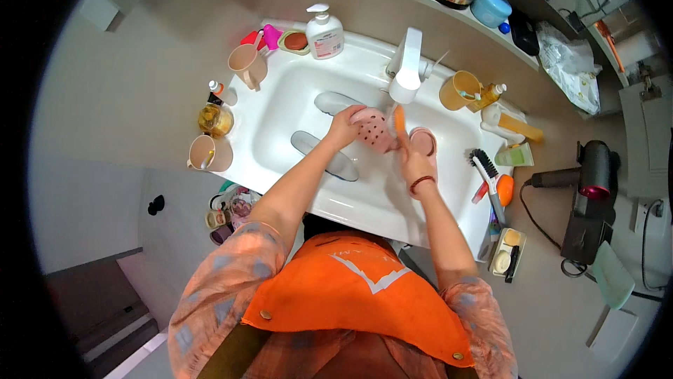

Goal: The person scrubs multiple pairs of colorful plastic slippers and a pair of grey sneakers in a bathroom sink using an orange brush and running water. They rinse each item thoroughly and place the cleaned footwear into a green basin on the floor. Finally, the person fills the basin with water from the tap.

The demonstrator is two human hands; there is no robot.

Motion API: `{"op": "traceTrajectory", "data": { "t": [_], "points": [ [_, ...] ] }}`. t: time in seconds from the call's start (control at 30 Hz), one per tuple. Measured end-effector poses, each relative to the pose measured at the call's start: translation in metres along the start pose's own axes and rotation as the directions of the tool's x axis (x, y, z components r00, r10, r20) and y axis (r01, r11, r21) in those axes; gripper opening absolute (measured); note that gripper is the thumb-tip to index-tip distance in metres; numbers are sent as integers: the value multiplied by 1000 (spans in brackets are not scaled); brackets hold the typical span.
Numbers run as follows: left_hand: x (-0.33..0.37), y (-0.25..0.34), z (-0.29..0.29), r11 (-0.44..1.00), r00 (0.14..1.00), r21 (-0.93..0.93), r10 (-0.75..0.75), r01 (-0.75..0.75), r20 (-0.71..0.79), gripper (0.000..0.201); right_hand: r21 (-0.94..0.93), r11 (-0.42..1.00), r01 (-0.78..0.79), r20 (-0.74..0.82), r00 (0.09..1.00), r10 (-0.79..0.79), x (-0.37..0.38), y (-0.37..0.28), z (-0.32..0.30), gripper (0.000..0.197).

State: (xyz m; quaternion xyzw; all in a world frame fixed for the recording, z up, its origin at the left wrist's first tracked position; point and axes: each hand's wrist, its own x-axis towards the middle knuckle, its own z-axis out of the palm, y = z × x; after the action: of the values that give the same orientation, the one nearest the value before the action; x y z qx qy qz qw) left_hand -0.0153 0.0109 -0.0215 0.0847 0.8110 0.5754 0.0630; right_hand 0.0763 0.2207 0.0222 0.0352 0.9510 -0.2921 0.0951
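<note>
My left hand is closed on a pink clog dotted with dark holes, held over the white sink. In my right hand is a scrub brush with an orange back, and its pale bristles face the clog's right side. Whether the bristles press on it is hard to see. A second pink clog lies in the basin beside my right hand, partly covered by it. Two grey insoles rest on the basin's left part, one under my left forearm. Just beyond the brush stands the white faucet.
A white pump bottle, a soap dish and a pink cup line the sink's back left. Along the right rim are a yellow cup and a black-bristled hairbrush. A hair dryer hangs farther right.
</note>
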Motion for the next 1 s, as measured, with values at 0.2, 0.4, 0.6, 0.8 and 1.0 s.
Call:
{"op": "traceTrajectory", "data": {
  "t": [0.2,0.4,0.6,0.8,1.0],
  "points": [
    [2,0,5,999,999,4,-43,43,-1,42,-154,974,168,49,986,-162,-5,-48,-7,40],
    [-13,-12,7,999,997,-51,-21,17,-72,46,9,998,-64,101,993,62,-6,19,-12,42],
    [-18,-9,10,998,994,-37,-48,45,-102,45,30,997,77,113,990,-80,-11,-41,-15,41],
    [-27,-22,9,999,989,-38,-5,0,-148,43,173,985,-29,-64,997,41,-17,36,-8,37],
    [-20,-17,12,995,987,-89,-49,35,-153,42,68,996,-56,48,997,53,-23,-20,-17,40]
  ]
}}
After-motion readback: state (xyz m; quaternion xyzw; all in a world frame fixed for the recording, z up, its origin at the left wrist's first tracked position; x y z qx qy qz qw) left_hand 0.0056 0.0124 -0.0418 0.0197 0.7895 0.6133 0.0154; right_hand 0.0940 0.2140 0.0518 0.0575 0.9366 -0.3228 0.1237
